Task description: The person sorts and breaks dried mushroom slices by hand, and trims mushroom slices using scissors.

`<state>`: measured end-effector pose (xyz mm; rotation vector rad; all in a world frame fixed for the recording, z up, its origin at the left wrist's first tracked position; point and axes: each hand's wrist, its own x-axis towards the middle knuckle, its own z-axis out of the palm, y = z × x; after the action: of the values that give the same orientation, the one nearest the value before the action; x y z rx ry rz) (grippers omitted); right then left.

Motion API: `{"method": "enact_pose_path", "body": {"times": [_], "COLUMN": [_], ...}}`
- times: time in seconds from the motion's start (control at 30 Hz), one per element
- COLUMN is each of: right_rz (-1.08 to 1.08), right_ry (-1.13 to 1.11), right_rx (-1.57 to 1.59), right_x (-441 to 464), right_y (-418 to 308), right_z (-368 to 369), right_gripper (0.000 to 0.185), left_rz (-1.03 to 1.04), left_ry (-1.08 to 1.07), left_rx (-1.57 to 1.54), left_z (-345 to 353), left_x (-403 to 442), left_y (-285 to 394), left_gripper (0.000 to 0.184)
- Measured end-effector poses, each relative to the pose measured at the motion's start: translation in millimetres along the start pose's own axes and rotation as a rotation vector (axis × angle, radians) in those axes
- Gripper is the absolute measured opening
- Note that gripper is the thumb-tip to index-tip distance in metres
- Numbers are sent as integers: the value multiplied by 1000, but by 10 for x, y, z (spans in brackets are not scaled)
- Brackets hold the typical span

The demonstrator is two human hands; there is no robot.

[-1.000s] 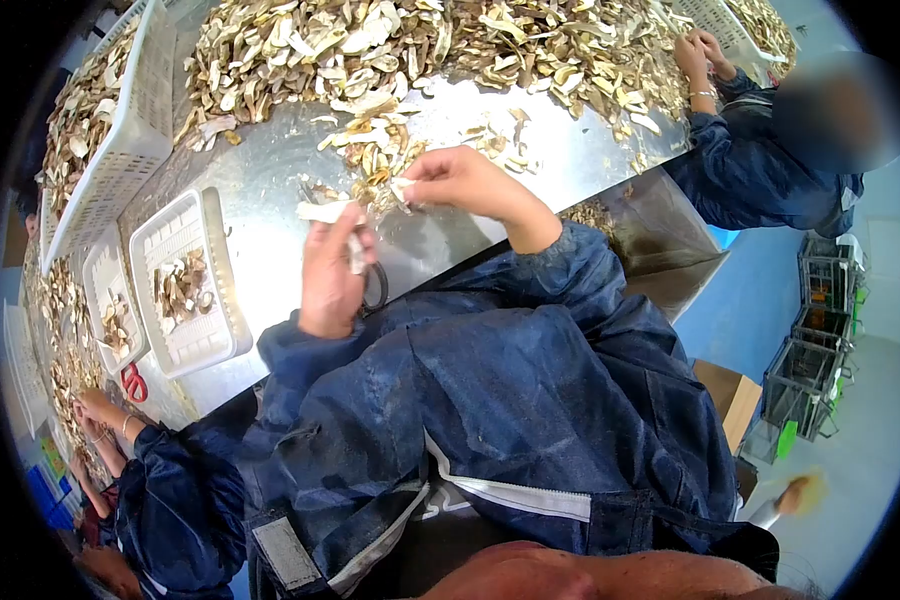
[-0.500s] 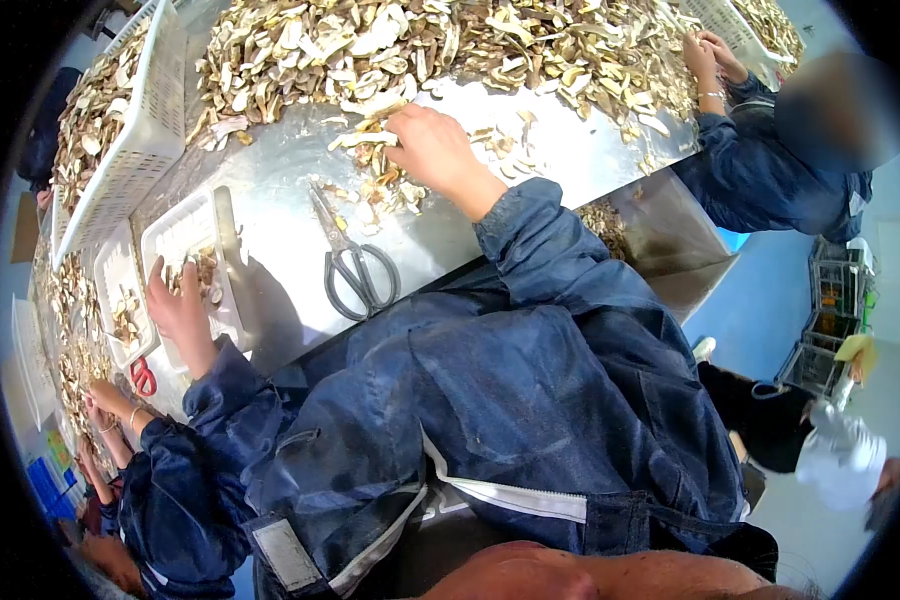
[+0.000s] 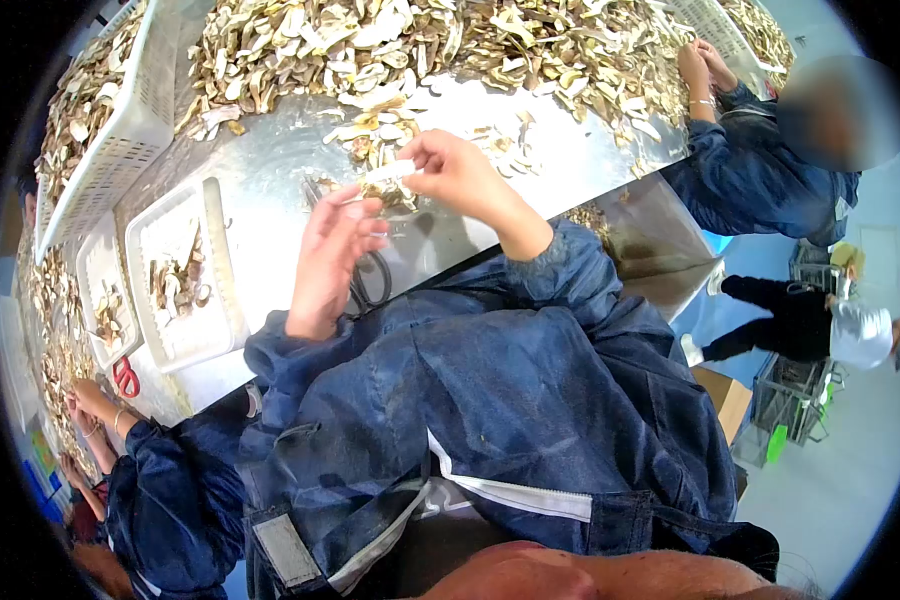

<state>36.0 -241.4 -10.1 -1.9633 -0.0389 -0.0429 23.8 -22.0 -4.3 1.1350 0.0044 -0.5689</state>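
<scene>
My right hand point(image 3: 457, 180) pinches a pale dried slice point(image 3: 390, 172) over the small heap of slices point(image 3: 372, 130) on the metal table point(image 3: 270, 160). My left hand point(image 3: 338, 245) is just left of it, fingers apart, with nothing visible in it. Scissors point(image 3: 372, 280) with dark handles lie beside and partly behind my left hand. A white tray point(image 3: 232, 290) with some dark slices in it stands further left.
A large pile of slices point(image 3: 410, 45) spans the back. A tall white basket point(image 3: 120, 150) stands at the left, near a smaller tray point(image 3: 88, 260) and red-handled scissors point(image 3: 125, 378). Co-workers' hands are at the left and upper right; a person walks on the right.
My left hand has come back from the white tray to beside my right hand. My right hand has drawn back from the small heap with a slice in its fingers.
</scene>
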Motion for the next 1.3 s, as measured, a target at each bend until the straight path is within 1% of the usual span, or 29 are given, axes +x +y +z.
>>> {"method": "enact_pose_path", "body": {"times": [0.03, 0.1, 0.13, 0.2, 0.27, 0.3, 0.33, 0.37, 0.43, 0.53, 0.63, 0.67, 0.77, 0.87, 0.97, 1.07, 1.17, 1.2, 1.3], "right_rz": [19, -26, -30, -39, -4, 15, -4, 145, 101, -57, -125, -179, -164, -113, -29, 95, -16, -54, -160], "right_ry": [-57, -111, -141, -198, -334, -403, -393, -327, -5, 218, 253, 247, 211, 202, 153, -52, -233, -120, 190], "right_rx": [52, 65, 98, 162, 251, 295, 310, 362, -117, -444, -608, -633, -671, -577, -452, 3, 131, 76, -478], "right_x": [-60, -119, -137, -155, -140, -124, -91, -50, 83, 277, 333, 339, 316, 246, 160, 43, -66, -26, 130], "right_y": [-34, -97, -104, -108, -54, -4, 49, 94, 194, 292, 289, 317, 315, 316, 158, 42, -167, -43, 98], "right_z": [33, 78, 93, 89, 31, -7, -52, -127, -203, -140, 37, 55, 87, 49, -56, -16, 17, 81, 15], "right_gripper": [27, 27, 26, 25, 26, 26, 28, 25, 22, 22, 19, 18, 17, 17, 18, 19, 19, 18, 18], "left_rz": [-18, -50, -42, -23, -8, -21, -33, -46, -62, -73, -75, -77, -74, -81, -96, -147, -205, -249, -268], "left_ry": [-25, -67, -37, -14, 15, 14, 13, 13, 45, 76, 80, 79, 75, 65, 46, -12, -46, 34, -21], "left_rx": [-30, -87, -95, -14, 27, 20, 12, 4, -2, 38, 59, 57, 50, 28, -71, -260, -468, -469, -405], "left_z": [58, 112, 124, 48, 21, 9, -15, -33, -24, 44, 88, 92, 85, 57, 2, 25, 60, 168, 16], "left_x": [24, 85, 110, 150, 142, 126, 114, 104, 93, 91, 69, 58, 34, 53, 91, 88, 105, 73, 83], "left_y": [-31, -109, -148, -226, -262, -256, -251, -251, -241, -188, -135, -123, -96, -126, -209, -228, -255, -191, -279], "left_gripper": [35, 34, 26, 22, 16, 16, 17, 17, 20, 28, 38, 41, 43, 42, 39, 38, 36, 33, 30]}}
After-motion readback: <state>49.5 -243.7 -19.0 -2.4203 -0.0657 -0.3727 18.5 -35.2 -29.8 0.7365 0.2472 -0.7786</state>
